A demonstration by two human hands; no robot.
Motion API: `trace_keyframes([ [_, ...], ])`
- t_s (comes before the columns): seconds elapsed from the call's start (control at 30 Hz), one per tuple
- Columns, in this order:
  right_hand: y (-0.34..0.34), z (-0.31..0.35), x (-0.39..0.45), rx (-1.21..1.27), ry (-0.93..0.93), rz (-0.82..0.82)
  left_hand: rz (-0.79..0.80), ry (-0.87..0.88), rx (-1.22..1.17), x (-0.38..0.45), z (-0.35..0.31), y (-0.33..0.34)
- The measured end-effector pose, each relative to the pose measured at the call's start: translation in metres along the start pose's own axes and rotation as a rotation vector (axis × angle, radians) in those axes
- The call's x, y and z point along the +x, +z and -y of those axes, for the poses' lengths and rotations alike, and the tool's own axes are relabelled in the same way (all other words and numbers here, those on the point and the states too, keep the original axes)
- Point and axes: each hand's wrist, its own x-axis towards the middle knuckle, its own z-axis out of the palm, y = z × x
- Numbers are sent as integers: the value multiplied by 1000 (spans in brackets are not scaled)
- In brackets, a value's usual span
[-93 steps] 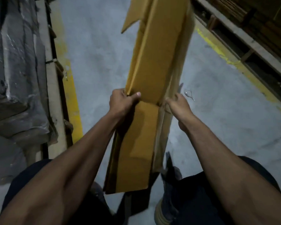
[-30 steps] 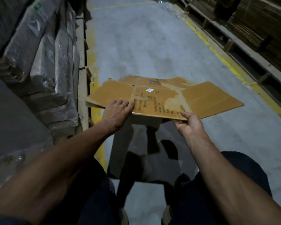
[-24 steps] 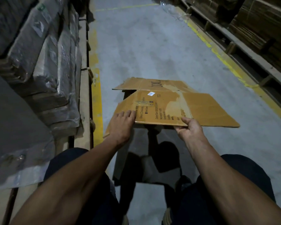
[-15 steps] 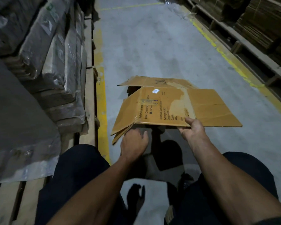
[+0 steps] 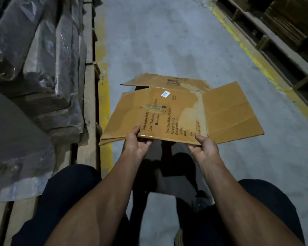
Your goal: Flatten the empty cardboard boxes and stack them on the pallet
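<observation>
A flattened brown cardboard box point(image 5: 169, 112) with printed text and a small white label is held level above the concrete floor, its flaps spread out to the left, right and far side. My left hand point(image 5: 136, 142) grips its near edge from below with the thumb on top. My right hand point(image 5: 204, 146) grips the same edge further right, thumb on top. A wooden pallet point(image 5: 89, 96) runs along the left, loaded with plastic-wrapped goods point(image 5: 36, 71).
A yellow floor line point(image 5: 103, 96) borders the left pallet row. Another yellow line point(image 5: 252, 57) and low wooden racks with stacked cardboard point(image 5: 292, 23) run along the right. Grey concrete aisle point(image 5: 167, 41) stretches ahead. My legs in dark trousers fill the bottom.
The box went from upright and part-folded to flat and level. My left hand came off the top face, dropped below, and now grips the near edge. The right hand kept its grip.
</observation>
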Motion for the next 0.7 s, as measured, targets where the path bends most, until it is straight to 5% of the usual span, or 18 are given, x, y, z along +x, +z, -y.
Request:
trace_keyframes([
  [0.33, 50, 22, 1, 21, 53, -53, -73, 2, 112, 24, -35, 41],
  [0.7, 135, 127, -143, 13, 125, -178, -193, -4, 119, -131, -79, 147],
])
